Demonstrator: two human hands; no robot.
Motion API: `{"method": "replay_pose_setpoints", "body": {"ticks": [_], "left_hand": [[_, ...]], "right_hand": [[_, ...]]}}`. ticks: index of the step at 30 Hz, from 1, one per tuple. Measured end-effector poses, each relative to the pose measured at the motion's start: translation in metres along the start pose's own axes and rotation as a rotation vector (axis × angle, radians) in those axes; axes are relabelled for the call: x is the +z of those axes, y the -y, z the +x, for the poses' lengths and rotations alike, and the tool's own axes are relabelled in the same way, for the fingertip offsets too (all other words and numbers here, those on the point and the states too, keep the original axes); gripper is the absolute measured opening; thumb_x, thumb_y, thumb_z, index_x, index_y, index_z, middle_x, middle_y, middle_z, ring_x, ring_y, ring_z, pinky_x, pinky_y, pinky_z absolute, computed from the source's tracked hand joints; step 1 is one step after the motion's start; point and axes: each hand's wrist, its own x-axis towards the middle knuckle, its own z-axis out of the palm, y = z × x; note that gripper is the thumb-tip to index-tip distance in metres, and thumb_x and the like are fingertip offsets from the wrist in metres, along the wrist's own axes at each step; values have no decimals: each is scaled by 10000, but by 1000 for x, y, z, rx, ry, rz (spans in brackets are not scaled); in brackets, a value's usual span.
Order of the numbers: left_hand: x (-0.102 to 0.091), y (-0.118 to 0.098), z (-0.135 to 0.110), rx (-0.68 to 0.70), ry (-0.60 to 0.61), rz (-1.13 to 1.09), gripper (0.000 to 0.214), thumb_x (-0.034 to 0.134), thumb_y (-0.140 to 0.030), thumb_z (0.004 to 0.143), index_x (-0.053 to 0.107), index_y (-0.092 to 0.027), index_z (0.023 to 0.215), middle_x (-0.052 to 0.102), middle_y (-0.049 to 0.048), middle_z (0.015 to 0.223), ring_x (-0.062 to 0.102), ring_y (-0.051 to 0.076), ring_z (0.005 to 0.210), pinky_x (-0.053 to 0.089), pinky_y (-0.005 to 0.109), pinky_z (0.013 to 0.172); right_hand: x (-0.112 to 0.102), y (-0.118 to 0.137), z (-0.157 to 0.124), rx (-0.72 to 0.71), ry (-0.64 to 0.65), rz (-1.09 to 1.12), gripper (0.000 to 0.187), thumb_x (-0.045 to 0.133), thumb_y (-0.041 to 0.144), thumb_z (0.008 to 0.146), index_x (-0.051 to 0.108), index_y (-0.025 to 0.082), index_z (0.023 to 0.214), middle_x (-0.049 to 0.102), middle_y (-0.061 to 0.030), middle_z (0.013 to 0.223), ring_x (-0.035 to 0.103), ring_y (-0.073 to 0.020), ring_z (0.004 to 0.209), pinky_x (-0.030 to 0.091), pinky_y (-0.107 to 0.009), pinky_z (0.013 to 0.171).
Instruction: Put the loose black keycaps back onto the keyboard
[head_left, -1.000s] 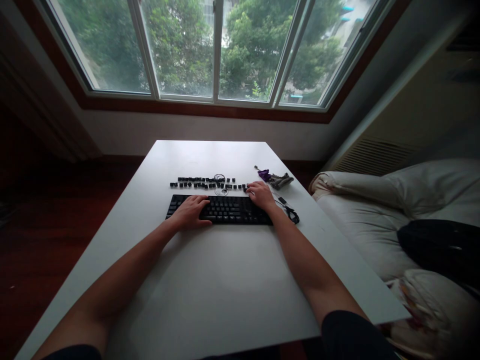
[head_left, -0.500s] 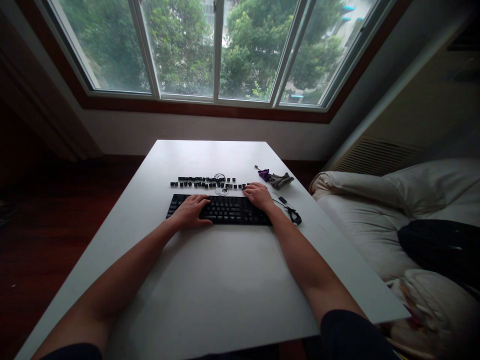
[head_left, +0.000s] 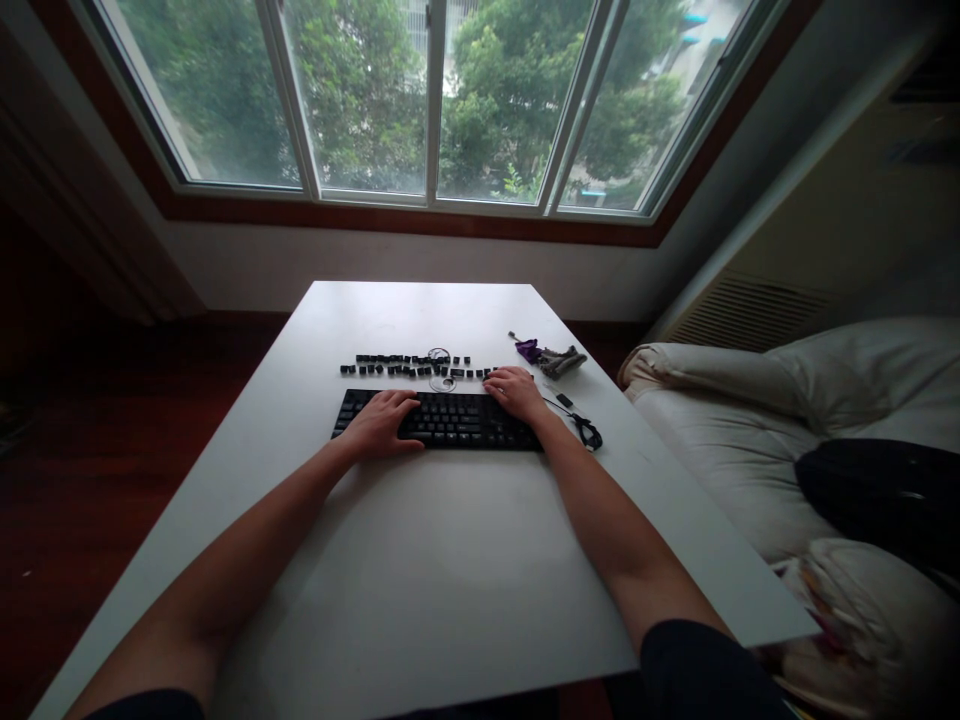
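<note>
A black keyboard (head_left: 457, 420) lies on the white table (head_left: 450, 540). My left hand (head_left: 381, 420) rests on its left part, fingers stretched over the keys and thumb apart along the near edge. Over the keyboard's upper right edge, my right hand (head_left: 514, 392) has its fingers bent together and pointing left, beside the loose keycaps. What the right fingertips hold, if anything, is too small to make out. Several black keycaps (head_left: 409, 370) lie in two rows behind the keyboard. Two thin ring-shaped items (head_left: 442, 384) lie among and in front of these rows.
At the table's right lie a coiled black cable (head_left: 588, 432), a small dark block (head_left: 564, 400), a grey cloth-like bundle (head_left: 562, 361) and a purple item (head_left: 528, 350). A light sofa (head_left: 697, 430) with a dark bag (head_left: 885, 500) stands right. A window (head_left: 435, 100) is ahead.
My right hand has shifted very slightly left and down at the keyboard's upper right. The left hand, the keyboard and the keycap rows look the same.
</note>
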Motion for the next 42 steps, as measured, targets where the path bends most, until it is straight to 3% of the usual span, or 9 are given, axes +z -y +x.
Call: {"method": "replay_pose_setpoints", "body": {"ticks": [11, 19, 25, 29, 42], "left_hand": [[0, -1, 0, -5, 0, -3, 787, 672, -689, 751, 540, -233, 1378, 465, 109, 1499, 413, 329, 1373, 302, 471, 1178], [0, 1, 0, -29, -2, 2, 785, 658, -700, 754, 540, -257, 1393, 467, 96, 1509, 433, 336, 1364, 325, 482, 1160], [1, 4, 0, -44, -17, 3, 787, 648, -696, 765, 534, -243, 1398, 455, 103, 1519, 429, 338, 1366, 327, 477, 1158], [3, 4, 1, -51, -22, 11, 781, 648, -689, 764, 538, -248, 1400, 458, 100, 1518, 425, 343, 1369, 310, 486, 1167], [7, 1, 1, -66, -52, 46, 777, 603, -706, 794, 523, -233, 1405, 464, 110, 1512, 435, 334, 1360, 307, 473, 1160]], "right_hand": [[0, 4, 0, 3, 0, 18, 285, 524, 401, 985, 754, 289, 1109, 697, -52, 1238, 540, -254, 1216, 300, -441, 1093], [-15, 13, -1, 106, -132, 215, 185, 540, 248, 925, 703, 233, 1013, 707, -60, 1065, 634, -214, 957, 451, -352, 918], [-29, 17, 0, 59, 21, 454, 320, 578, 215, 866, 658, 238, 1174, 732, -29, 1020, 654, -177, 851, 505, -301, 821], [-33, 18, -2, 23, 154, 472, 281, 601, 191, 833, 728, 238, 1079, 746, -14, 978, 673, -185, 884, 511, -304, 839], [-37, 28, -3, -84, 215, 414, 188, 643, 192, 827, 739, 204, 988, 684, -54, 988, 625, -209, 963, 490, -333, 899]]}}
